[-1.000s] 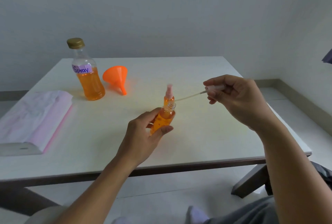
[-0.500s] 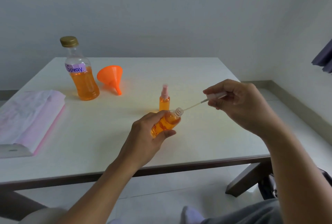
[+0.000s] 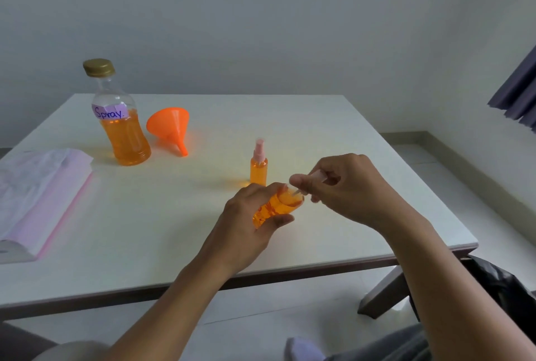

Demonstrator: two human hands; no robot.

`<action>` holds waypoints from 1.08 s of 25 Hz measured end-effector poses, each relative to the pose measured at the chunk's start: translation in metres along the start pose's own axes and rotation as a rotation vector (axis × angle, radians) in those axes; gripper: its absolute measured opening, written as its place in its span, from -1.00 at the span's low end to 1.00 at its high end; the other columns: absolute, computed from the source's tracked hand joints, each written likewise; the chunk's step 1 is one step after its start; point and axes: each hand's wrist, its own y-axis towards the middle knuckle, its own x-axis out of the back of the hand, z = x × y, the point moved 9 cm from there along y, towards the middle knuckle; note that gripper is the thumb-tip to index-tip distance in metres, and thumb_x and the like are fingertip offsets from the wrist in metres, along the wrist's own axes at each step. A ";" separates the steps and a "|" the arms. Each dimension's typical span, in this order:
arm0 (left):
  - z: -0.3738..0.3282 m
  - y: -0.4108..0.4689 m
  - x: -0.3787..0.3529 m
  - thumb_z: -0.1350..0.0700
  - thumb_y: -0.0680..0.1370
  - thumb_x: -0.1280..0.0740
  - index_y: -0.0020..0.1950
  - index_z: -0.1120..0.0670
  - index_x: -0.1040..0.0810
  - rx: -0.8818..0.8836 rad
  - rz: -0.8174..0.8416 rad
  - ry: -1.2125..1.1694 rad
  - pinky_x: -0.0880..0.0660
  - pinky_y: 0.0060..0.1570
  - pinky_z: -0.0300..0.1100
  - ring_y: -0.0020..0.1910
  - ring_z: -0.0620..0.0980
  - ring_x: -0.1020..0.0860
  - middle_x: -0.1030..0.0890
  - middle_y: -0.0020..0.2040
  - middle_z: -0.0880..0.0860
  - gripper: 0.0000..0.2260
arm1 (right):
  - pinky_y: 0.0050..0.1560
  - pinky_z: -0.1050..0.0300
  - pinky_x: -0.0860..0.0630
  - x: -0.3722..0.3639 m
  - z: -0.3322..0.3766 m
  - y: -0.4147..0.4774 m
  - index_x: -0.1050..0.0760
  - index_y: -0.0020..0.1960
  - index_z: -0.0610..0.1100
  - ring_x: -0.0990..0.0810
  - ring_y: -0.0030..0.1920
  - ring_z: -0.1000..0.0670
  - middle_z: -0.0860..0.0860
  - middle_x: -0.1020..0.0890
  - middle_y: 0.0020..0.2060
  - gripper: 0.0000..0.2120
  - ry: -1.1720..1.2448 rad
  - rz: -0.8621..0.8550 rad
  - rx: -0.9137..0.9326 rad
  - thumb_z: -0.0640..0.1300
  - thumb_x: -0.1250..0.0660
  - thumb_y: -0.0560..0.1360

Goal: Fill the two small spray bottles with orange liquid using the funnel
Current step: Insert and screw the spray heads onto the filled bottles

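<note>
Left hand (image 3: 246, 224) wrapped around small clear spray bottle full of orange liquid (image 3: 275, 205), tilted, neck toward the right, above near-middle of white table (image 3: 362, 186). Right hand (image 3: 345, 186) pinching pale pink spray pump cap (image 3: 317, 176) at that bottle's mouth, thin dip tube entering the neck. Just beyond the hands, second small orange-filled spray bottle with pink pump top (image 3: 258, 168), upright on table. Far left: large clear plastic bottle with gold cap and "Spray" label (image 3: 120, 117), roughly half full of orange liquid; beside it on the right, orange plastic funnel (image 3: 171, 127) on its side. Left edge: pink-and-white tissue packet (image 3: 37, 198).
</note>
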 end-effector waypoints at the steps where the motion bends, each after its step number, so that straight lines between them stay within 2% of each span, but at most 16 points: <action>1: -0.001 0.001 0.001 -0.08 0.50 -0.43 0.32 -0.27 -0.44 -0.008 -0.002 0.000 -0.39 0.01 -0.41 0.14 -0.18 -0.49 -0.50 0.17 -0.20 -0.59 | -0.23 0.17 -0.64 -0.001 -0.003 0.001 -0.66 0.00 0.04 -0.67 -0.19 0.08 0.18 -0.70 -0.13 -0.50 -0.001 0.030 -0.013 0.42 -0.35 0.33; 3: 0.000 0.004 0.003 -0.08 0.50 -0.42 0.30 -0.29 -0.44 -0.021 -0.014 0.006 -0.40 0.00 -0.43 0.13 -0.19 -0.49 -0.49 0.15 -0.23 -0.60 | -0.15 0.23 -0.65 0.000 -0.002 0.001 -0.54 0.26 0.15 -0.66 -0.07 0.13 0.25 -0.61 0.12 -0.42 0.022 0.086 0.021 0.36 -0.42 0.31; 4: 0.000 0.005 0.004 -0.08 0.50 -0.42 0.30 -0.31 -0.43 -0.021 -0.019 0.010 -0.40 -0.02 -0.46 0.13 -0.21 -0.49 -0.49 0.14 -0.24 -0.61 | -0.13 0.22 -0.66 0.000 -0.001 0.001 -0.50 0.30 0.17 -0.66 -0.05 0.14 0.26 -0.59 0.17 -0.46 0.070 0.096 0.037 0.26 -0.47 0.35; 6: 0.001 0.008 0.005 -0.08 0.50 -0.43 0.28 -0.34 -0.42 -0.026 -0.024 0.017 -0.38 -0.03 -0.50 0.13 -0.25 -0.48 -0.48 0.12 -0.28 -0.60 | -0.21 0.22 -0.60 0.004 -0.001 0.001 -0.60 0.12 0.13 -0.65 -0.13 0.15 0.22 -0.66 0.02 -0.73 0.131 0.031 0.048 0.11 -0.49 0.44; 7: 0.000 0.009 0.005 -0.09 0.50 -0.43 0.27 -0.34 -0.41 -0.029 -0.021 0.020 -0.39 -0.03 -0.50 0.13 -0.27 -0.48 -0.47 0.10 -0.30 -0.60 | -0.27 0.25 -0.52 0.003 -0.008 0.003 -0.64 -0.04 0.08 -0.63 -0.23 0.12 0.16 -0.69 -0.13 -0.79 0.105 -0.008 -0.004 0.18 -0.46 0.44; 9: 0.000 0.011 0.001 -0.10 0.50 -0.42 0.27 -0.32 -0.42 -0.037 -0.010 0.013 -0.43 -0.01 -0.44 0.12 -0.24 -0.48 -0.49 0.09 -0.28 -0.62 | -0.35 0.18 -0.43 0.004 -0.023 0.007 -0.62 -0.25 -0.04 -0.56 -0.38 0.02 0.02 -0.67 -0.33 -0.47 0.005 -0.060 -0.126 0.45 -0.33 0.33; 11: 0.002 0.013 -0.001 -0.12 0.50 -0.41 0.28 -0.28 -0.45 -0.037 -0.006 0.001 -0.50 0.03 -0.34 0.12 -0.19 -0.50 -0.51 0.11 -0.23 -0.63 | -0.30 0.20 -0.54 0.001 -0.027 0.008 -0.62 -0.14 0.05 -0.61 -0.33 0.06 0.08 -0.68 -0.24 -0.47 0.041 -0.014 -0.106 0.49 -0.32 0.26; 13: 0.005 0.015 -0.002 -0.14 0.49 -0.40 0.30 -0.26 -0.46 -0.022 -0.004 0.008 -0.55 0.07 -0.27 0.13 -0.15 -0.51 -0.52 0.15 -0.20 -0.61 | -0.18 0.20 -0.67 -0.005 -0.019 0.009 -0.58 0.12 0.18 -0.68 -0.18 0.10 0.23 -0.66 -0.03 -0.63 0.162 0.075 -0.030 0.28 -0.46 0.37; 15: 0.007 0.017 -0.001 -0.16 0.49 -0.39 0.30 -0.29 -0.45 -0.012 0.000 0.012 -0.55 0.09 -0.26 0.14 -0.16 -0.51 -0.51 0.17 -0.21 -0.62 | -0.16 0.16 -0.67 -0.009 -0.015 0.011 -0.61 0.08 0.16 -0.69 -0.15 0.12 0.23 -0.68 -0.05 -0.80 0.224 0.074 -0.020 0.03 -0.51 0.47; 16: 0.007 0.018 -0.001 -0.16 0.50 -0.39 0.27 -0.33 -0.45 -0.017 0.004 0.008 -0.54 0.09 -0.26 0.14 -0.17 -0.51 -0.51 0.16 -0.22 -0.64 | -0.21 0.20 -0.63 -0.010 -0.019 0.013 -0.63 -0.03 0.14 -0.67 -0.18 0.13 0.22 -0.68 -0.13 -0.91 0.191 0.038 -0.048 0.06 -0.49 0.48; 18: 0.005 0.019 -0.001 -0.15 0.50 -0.39 0.21 -0.43 -0.43 -0.025 0.007 -0.011 -0.52 0.09 -0.30 0.15 -0.20 -0.50 -0.51 0.15 -0.26 -0.68 | -0.27 0.25 -0.48 -0.007 -0.028 0.016 -0.63 -0.21 0.08 -0.62 -0.27 0.12 0.19 -0.65 -0.27 -0.65 0.074 -0.034 -0.141 0.36 -0.38 0.40; 20: 0.005 0.020 -0.002 -0.16 0.50 -0.38 0.24 -0.40 -0.43 -0.017 0.004 -0.018 -0.53 0.12 -0.27 0.16 -0.19 -0.51 -0.52 0.17 -0.24 -0.66 | -0.25 0.27 -0.50 -0.005 -0.034 0.016 -0.62 -0.11 0.11 -0.63 -0.22 0.13 0.24 -0.64 -0.19 -0.50 0.076 -0.020 -0.157 0.50 -0.29 0.29; 21: 0.006 0.020 -0.003 -0.17 0.49 -0.38 0.29 -0.34 -0.44 -0.009 0.005 -0.014 -0.54 0.14 -0.24 0.17 -0.17 -0.51 -0.52 0.19 -0.22 -0.63 | -0.20 0.26 -0.58 -0.005 -0.032 0.016 -0.60 0.02 0.16 -0.66 -0.16 0.12 0.26 -0.64 -0.09 -0.53 0.128 0.011 -0.124 0.46 -0.33 0.30; 23: 0.009 0.019 -0.005 -0.20 0.47 -0.36 0.33 -0.27 -0.45 0.009 0.004 -0.008 -0.54 0.18 -0.19 0.19 -0.14 -0.52 -0.52 0.24 -0.19 -0.58 | -0.05 0.15 -0.69 -0.009 -0.023 0.015 -0.56 0.20 0.19 -0.69 -0.05 0.13 0.26 -0.66 0.05 -0.64 0.261 0.090 -0.036 0.18 -0.46 0.43; 25: 0.010 0.019 -0.004 -0.22 0.47 -0.35 0.34 -0.23 -0.46 0.008 0.002 -0.022 -0.55 0.16 -0.18 0.17 -0.11 -0.53 -0.53 0.23 -0.16 -0.57 | 0.04 0.11 -0.69 -0.011 -0.017 0.016 -0.60 0.21 0.11 -0.70 0.01 0.08 0.19 -0.70 0.07 -0.71 0.347 0.096 0.020 -0.06 -0.48 0.50; 27: 0.010 0.019 -0.002 -0.23 0.47 -0.34 0.34 -0.21 -0.48 0.002 -0.006 -0.035 -0.56 0.11 -0.21 0.13 -0.11 -0.54 -0.54 0.18 -0.16 -0.57 | -0.01 0.11 -0.70 -0.013 -0.017 0.019 -0.66 0.11 0.06 -0.71 -0.05 0.04 0.13 -0.72 -0.02 -0.81 0.371 0.026 0.014 -0.06 -0.49 0.50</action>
